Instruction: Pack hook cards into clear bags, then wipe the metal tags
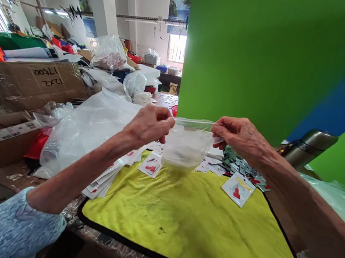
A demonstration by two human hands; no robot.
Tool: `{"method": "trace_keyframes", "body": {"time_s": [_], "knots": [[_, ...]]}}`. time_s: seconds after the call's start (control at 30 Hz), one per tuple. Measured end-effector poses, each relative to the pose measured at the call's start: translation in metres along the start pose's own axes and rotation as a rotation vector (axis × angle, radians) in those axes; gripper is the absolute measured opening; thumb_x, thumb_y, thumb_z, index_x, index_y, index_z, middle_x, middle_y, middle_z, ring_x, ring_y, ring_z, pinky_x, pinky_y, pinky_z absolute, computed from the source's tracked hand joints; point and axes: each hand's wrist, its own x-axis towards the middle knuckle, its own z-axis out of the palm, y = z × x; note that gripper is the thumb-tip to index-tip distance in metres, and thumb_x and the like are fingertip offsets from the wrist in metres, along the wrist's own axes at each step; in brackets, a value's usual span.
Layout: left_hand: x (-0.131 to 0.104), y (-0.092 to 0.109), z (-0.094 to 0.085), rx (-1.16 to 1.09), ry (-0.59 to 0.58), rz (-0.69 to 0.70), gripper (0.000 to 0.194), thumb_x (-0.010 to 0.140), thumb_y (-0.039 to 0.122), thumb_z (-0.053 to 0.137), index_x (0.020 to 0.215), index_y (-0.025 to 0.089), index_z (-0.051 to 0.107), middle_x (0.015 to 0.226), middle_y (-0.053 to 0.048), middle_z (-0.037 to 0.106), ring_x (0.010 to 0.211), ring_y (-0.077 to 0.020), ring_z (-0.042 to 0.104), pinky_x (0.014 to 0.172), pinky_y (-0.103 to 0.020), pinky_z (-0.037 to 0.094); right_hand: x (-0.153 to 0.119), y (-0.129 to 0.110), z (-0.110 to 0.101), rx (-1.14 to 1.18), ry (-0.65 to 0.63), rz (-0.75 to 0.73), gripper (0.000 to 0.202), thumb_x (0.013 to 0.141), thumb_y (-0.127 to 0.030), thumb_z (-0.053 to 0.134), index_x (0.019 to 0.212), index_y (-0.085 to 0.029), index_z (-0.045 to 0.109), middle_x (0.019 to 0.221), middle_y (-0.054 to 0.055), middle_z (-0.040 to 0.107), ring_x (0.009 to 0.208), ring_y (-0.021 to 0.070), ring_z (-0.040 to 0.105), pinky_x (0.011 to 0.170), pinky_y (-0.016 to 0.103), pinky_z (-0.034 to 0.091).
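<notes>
A clear plastic zip bag (pixel 188 145) hangs in the air between my two hands, its top edge stretched sideways. My left hand (pixel 153 126) pinches its upper left corner, and my right hand (pixel 233 132) pinches the upper right corner. Whether anything lies inside the bag cannot be made out. Below it spreads a yellow cloth (pixel 196 222) with a black border. On the cloth, beneath my left hand, lies a small white card (pixel 151 164) with a red print. Another white card with a red piece (pixel 238 189) lies under my right forearm.
Stacked white cards (pixel 105 181) rest at the cloth's left edge, beside a large translucent plastic bag (pixel 86 127). Small grey and red pieces (pixel 245 170) are heaped at right, near a steel flask (pixel 309 148). Cardboard boxes (pixel 34 80) stand at left; a green panel (pixel 271 62) rises behind.
</notes>
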Motion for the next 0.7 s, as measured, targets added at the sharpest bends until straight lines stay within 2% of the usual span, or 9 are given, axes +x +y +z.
{"method": "trace_keyframes", "body": {"time_s": [0.07, 0.13, 0.23, 0.33, 0.43, 0.5, 0.57, 0.63, 0.7], "knots": [[-0.020, -0.005, 0.011, 0.081, -0.015, 0.007, 0.013, 0.074, 0.021, 0.050, 0.066, 0.016, 0.058, 0.056, 0.002, 0.057, 0.048, -0.0109, 0.056, 0.046, -0.021, 0.038, -0.017, 0.007, 0.004, -0.117, -0.008, -0.019, 0.017, 0.087, -0.026, 0.052, 0.074, -0.017, 0.059, 0.065, 0.002, 0.064, 0.057, 0.0136, 0.063, 0.052, 0.022, 0.048], [-0.047, -0.016, 0.024, 0.166, -0.082, 0.032, 0.015, 0.077, 0.024, 0.050, 0.067, 0.016, 0.060, 0.056, 0.002, 0.056, 0.051, -0.0105, 0.052, 0.048, -0.022, 0.037, -0.043, 0.020, 0.014, -0.257, -0.063, -0.004, 0.021, 0.088, -0.028, 0.047, 0.072, -0.018, 0.057, 0.061, 0.001, 0.063, 0.052, 0.0144, 0.059, 0.049, 0.024, 0.044], [-0.089, -0.041, 0.043, 0.163, -0.370, -0.038, 0.024, 0.081, 0.038, 0.053, 0.072, 0.018, 0.065, 0.065, 0.001, 0.061, 0.059, -0.0118, 0.051, 0.055, -0.023, 0.038, -0.082, 0.046, 0.035, -0.343, -0.133, 0.047, 0.028, 0.090, -0.031, 0.038, 0.068, -0.021, 0.050, 0.056, 0.000, 0.060, 0.051, 0.0161, 0.056, 0.051, 0.027, 0.041], [-0.122, -0.063, 0.060, 0.072, -0.395, -0.172, 0.030, 0.084, 0.045, 0.050, 0.080, 0.019, 0.065, 0.073, 0.000, 0.062, 0.063, -0.0125, 0.052, 0.060, -0.025, 0.041, -0.112, 0.069, 0.048, -0.303, -0.186, 0.157, 0.030, 0.094, -0.035, 0.032, 0.072, -0.022, 0.049, 0.062, 0.001, 0.063, 0.058, 0.0178, 0.061, 0.059, 0.031, 0.047], [-0.146, -0.074, 0.071, 0.024, -0.358, -0.283, 0.031, 0.086, 0.044, 0.046, 0.083, 0.018, 0.064, 0.074, -0.002, 0.061, 0.066, -0.0145, 0.054, 0.064, -0.027, 0.043, -0.130, 0.080, 0.042, -0.327, -0.274, 0.166, 0.030, 0.093, -0.040, 0.035, 0.080, -0.023, 0.056, 0.077, 0.004, 0.069, 0.070, 0.0211, 0.067, 0.066, 0.035, 0.052], [-0.153, -0.077, 0.074, 0.017, -0.331, -0.313, 0.029, 0.086, 0.042, 0.047, 0.084, 0.018, 0.064, 0.074, -0.002, 0.061, 0.068, -0.0156, 0.056, 0.065, -0.027, 0.044, -0.137, 0.078, 0.032, -0.369, -0.310, 0.105, 0.030, 0.087, -0.050, 0.048, 0.099, -0.026, 0.063, 0.103, 0.008, 0.071, 0.090, 0.0267, 0.068, 0.075, 0.039, 0.055], [-0.149, -0.080, 0.073, 0.045, -0.268, -0.317, 0.026, 0.087, 0.037, 0.046, 0.084, 0.018, 0.063, 0.077, -0.003, 0.062, 0.069, -0.0157, 0.057, 0.067, -0.028, 0.045, -0.135, 0.068, 0.026, -0.398, -0.285, 0.027, 0.049, 0.079, -0.056, 0.058, 0.121, -0.031, 0.058, 0.128, 0.008, 0.061, 0.112, 0.0317, 0.061, 0.086, 0.043, 0.054], [-0.132, -0.085, 0.070, 0.150, -0.160, -0.308, 0.023, 0.088, 0.030, 0.044, 0.084, 0.017, 0.063, 0.082, -0.005, 0.064, 0.071, -0.0158, 0.059, 0.071, -0.029, 0.047, -0.122, 0.051, 0.031, -0.408, -0.220, -0.061, 0.049, 0.083, -0.054, 0.055, 0.127, -0.031, 0.054, 0.134, 0.007, 0.057, 0.120, 0.0314, 0.055, 0.094, 0.046, 0.051], [-0.106, -0.095, 0.068, 0.326, -0.040, -0.300, 0.023, 0.088, 0.022, 0.041, 0.088, 0.016, 0.064, 0.089, -0.008, 0.066, 0.080, -0.0186, 0.061, 0.079, -0.032, 0.047, -0.100, 0.033, 0.050, -0.387, -0.180, -0.171, 0.034, 0.092, -0.044, 0.046, 0.120, -0.027, 0.057, 0.129, 0.008, 0.060, 0.117, 0.0273, 0.058, 0.096, 0.045, 0.049]]}}
